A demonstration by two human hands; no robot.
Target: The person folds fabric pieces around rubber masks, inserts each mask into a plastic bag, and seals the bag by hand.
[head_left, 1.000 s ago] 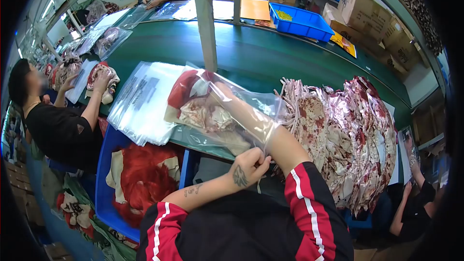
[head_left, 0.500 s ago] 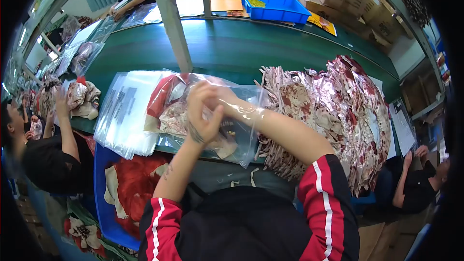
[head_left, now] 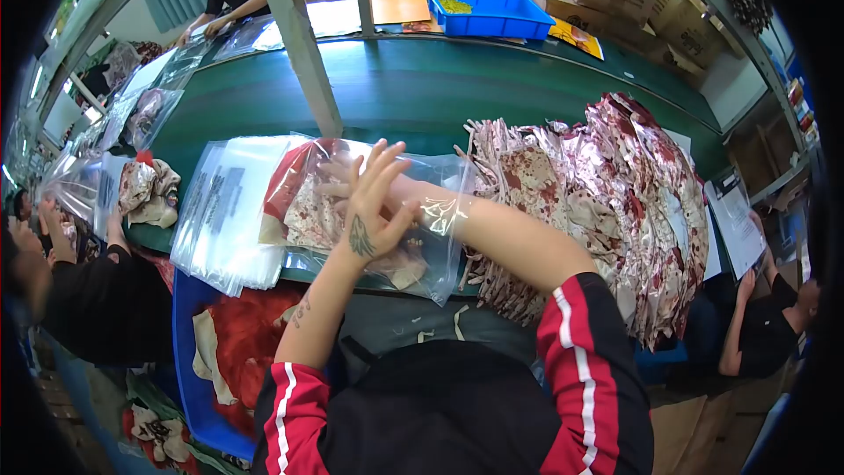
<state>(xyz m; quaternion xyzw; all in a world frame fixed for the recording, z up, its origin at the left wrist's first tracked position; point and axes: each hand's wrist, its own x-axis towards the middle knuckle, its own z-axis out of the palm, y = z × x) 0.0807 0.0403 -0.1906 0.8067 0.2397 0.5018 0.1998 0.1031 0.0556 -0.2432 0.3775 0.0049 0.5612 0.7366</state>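
A clear plastic bag (head_left: 441,266) lies in front of me, holding a cream, red-spattered rubbery piece (head_left: 309,211) with a red part at its upper left. My right hand (head_left: 403,190) reaches into the bag from the right, with plastic over its wrist. Its fingers are stretched toward the rubbery piece, partly hidden behind my other hand. My left hand (head_left: 373,209), tattooed near the wrist, is above the bag with fingers spread and holds nothing. Under the bag's left side is a stack of clear printed bags (head_left: 220,211).
A big pile of spattered rubbery pieces (head_left: 589,202) stands at right. A blue bin (head_left: 185,334) with red pieces is at lower left. Behind the green table (head_left: 440,70) is a blue tray (head_left: 501,22). A post (head_left: 303,53) rises ahead. Other people work left, right and behind.
My left hand's fingers have straightened and spread upward. My right hand's fingers now show stretched out to the left inside the bag. The view has shifted slightly.
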